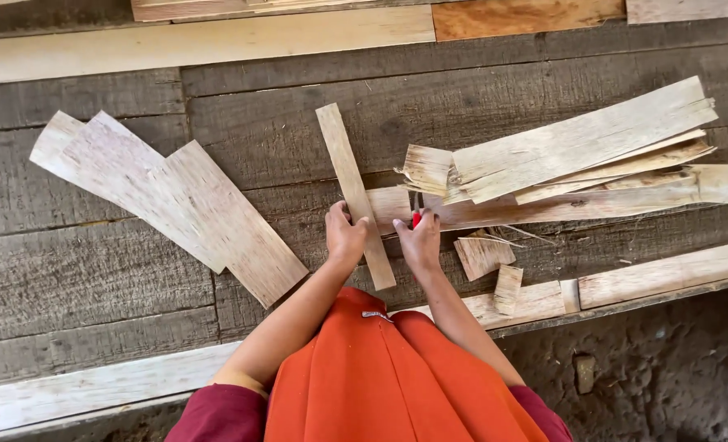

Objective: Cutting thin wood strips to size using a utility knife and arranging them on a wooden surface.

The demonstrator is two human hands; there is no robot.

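A narrow pale wood strip [349,176] lies lengthwise on the grey plank table [85,270], running from the far middle towards me. My left hand [344,236] presses down on its near part. Just to the right, my right hand [418,239] grips a small red-handled cutter [416,217], its tip touching a wide veneer piece [392,203] that lies across under the strip. Orange cloth covers my lap below both forearms.
A stack of long veneer sheets [576,151] lies at the right. Wide veneer sheets [175,200] fan out at the left. Small offcuts [486,258] sit near the table's front edge [667,274]. Pale boards [216,37] run along the far side. Dirt floor shows bottom right.
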